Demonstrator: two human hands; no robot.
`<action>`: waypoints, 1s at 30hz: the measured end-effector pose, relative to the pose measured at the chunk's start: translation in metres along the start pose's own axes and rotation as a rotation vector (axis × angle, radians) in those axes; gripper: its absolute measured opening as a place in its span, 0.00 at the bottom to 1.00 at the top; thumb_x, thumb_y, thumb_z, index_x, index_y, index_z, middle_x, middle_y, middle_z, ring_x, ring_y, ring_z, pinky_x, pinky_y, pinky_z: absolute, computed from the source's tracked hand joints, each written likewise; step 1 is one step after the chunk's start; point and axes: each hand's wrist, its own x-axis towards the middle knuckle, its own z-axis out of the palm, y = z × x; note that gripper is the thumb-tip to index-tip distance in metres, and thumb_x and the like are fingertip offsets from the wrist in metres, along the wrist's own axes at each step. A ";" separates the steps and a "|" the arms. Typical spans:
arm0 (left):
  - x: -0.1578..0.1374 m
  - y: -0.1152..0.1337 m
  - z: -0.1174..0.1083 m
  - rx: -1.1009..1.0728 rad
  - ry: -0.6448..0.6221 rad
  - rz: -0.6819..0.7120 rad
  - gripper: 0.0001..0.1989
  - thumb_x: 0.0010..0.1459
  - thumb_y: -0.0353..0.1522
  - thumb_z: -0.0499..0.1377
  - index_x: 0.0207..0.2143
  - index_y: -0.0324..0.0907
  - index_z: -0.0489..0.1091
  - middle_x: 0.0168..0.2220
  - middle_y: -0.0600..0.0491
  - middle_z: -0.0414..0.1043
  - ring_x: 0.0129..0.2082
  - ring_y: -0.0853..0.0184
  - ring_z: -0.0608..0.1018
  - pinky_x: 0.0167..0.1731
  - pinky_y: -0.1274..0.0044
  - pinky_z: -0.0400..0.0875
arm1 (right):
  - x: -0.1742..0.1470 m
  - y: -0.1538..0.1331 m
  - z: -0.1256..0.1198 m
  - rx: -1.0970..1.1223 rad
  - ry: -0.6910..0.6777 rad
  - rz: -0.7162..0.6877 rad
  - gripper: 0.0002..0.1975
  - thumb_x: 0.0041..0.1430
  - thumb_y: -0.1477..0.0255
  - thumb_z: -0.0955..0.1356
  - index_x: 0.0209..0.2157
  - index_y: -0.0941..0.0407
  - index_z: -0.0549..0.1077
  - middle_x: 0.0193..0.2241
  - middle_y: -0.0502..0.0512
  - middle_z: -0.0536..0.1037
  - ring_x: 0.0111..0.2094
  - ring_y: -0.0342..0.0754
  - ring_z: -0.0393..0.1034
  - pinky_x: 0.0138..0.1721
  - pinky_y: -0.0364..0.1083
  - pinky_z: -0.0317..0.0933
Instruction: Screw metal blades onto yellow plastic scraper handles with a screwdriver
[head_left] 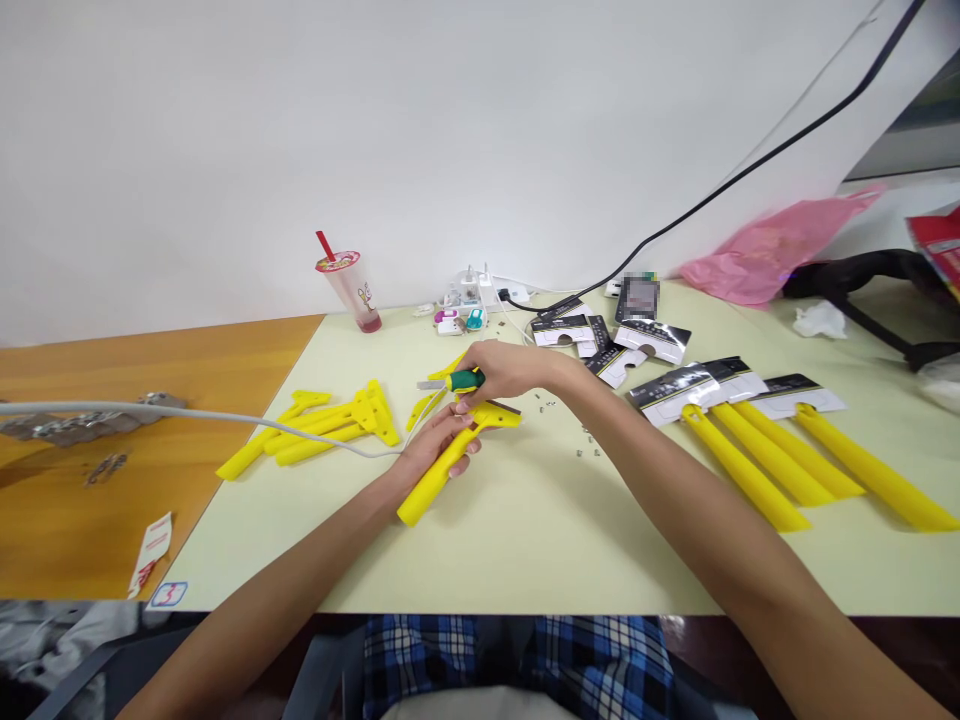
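Brightly yellow scraper (441, 475), round-handled, with a flared, dark-edged head (501, 415).

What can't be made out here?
All in head view:
Green-handled tool: rear end hidden by the right hand.
Left hand: palm partly hidden by the held yellow scraper.
Metal bits: too small to identify.
Dark device: face pixelated.
Red item: cut off by right edge.

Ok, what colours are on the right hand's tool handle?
The tool handle is green and yellow, as the head view shows.
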 end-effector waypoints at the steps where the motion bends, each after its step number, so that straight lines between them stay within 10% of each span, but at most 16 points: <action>1: 0.000 0.000 0.000 -0.005 -0.004 0.001 0.24 0.58 0.35 0.74 0.44 0.47 0.60 0.40 0.54 0.73 0.26 0.73 0.77 0.11 0.87 0.61 | 0.001 0.002 0.000 0.033 -0.006 -0.010 0.16 0.57 0.63 0.77 0.27 0.56 0.70 0.23 0.44 0.66 0.27 0.42 0.57 0.30 0.46 0.47; 30: -0.002 0.002 0.001 0.006 0.000 -0.009 0.24 0.57 0.36 0.73 0.48 0.45 0.64 0.42 0.50 0.77 0.25 0.72 0.77 0.10 0.86 0.62 | 0.001 0.010 0.000 0.146 -0.032 -0.046 0.18 0.57 0.57 0.76 0.29 0.58 0.75 0.25 0.45 0.66 0.28 0.42 0.53 0.30 0.46 0.44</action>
